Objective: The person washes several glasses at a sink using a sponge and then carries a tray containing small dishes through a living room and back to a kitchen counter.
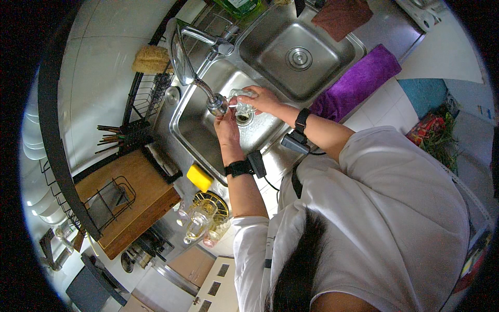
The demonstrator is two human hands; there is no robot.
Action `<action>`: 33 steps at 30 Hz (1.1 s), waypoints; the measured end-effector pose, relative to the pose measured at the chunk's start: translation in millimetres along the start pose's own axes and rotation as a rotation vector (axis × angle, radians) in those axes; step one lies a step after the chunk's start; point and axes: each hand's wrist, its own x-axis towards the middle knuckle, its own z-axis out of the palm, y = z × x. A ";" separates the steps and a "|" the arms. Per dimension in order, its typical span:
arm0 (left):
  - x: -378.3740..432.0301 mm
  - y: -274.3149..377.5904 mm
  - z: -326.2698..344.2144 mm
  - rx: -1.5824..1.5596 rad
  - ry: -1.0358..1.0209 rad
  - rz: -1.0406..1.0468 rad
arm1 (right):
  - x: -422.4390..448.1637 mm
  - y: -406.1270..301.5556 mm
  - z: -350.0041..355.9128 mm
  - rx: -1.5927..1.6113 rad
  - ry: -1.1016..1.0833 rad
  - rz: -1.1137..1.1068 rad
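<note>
My right hand (262, 100) is closed around a clear glass vessel (238, 94) above the left basin (202, 136). At the near side of the same glass, my left hand (227, 126) grips its edge, with the fingertips partly hidden by the tap. The chrome tap's spray head (216, 105) is right beside the glass and the left fingers. Below the hands, the basin's drain (244, 119) is partly covered by them. The glass's exact shape is hard to make out. Black bands with small dark boxes are strapped on both wrists.
A second steel basin (269, 50) adjoins, with a purple towel (358, 82) along its front edge and a brown cloth (343, 17) at its far corner. A yellow sponge (199, 178) and a round rack of glass cups (200, 214) stand left, near a wooden board (128, 195).
</note>
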 end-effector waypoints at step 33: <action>-15.8 11.5 3.1 0.520 -0.304 0.019 | 1.1 -8.8 2.4 0.058 -0.048 0.154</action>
